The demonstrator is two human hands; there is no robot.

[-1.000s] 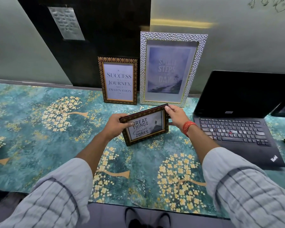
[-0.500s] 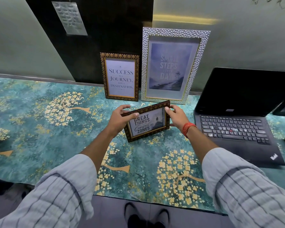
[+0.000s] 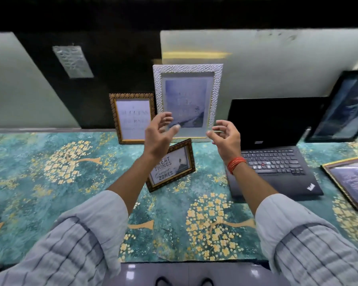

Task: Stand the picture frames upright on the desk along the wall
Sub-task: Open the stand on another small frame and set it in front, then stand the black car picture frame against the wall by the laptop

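A small dark patterned frame point(image 3: 174, 164) with "Great Things... Zones" stands tilted back on the desk point(image 3: 50, 182), in front of two frames leaning on the wall. Those are a brown "Success" frame point(image 3: 132, 118) and a taller silver frame point(image 3: 187, 96). My left hand point(image 3: 159, 135) hovers above the small frame, fingers spread, holding nothing. My right hand point(image 3: 225, 137) is raised to its right, also empty with curled fingers. A gold-edged frame point(image 3: 351, 178) lies flat at the far right. A black frame point(image 3: 343, 108) leans on the wall at the right.
An open black laptop point(image 3: 277, 162) sits on the desk right of the small frame, close to my right wrist. The desk has a teal cover with yellow tree patterns. The near desk edge runs across the bottom, with my feet point(image 3: 184, 282) below.
Both hands have let go of the small frame and lifted away from it. The frame now stands by itself. The view has shifted, showing more of the right side.
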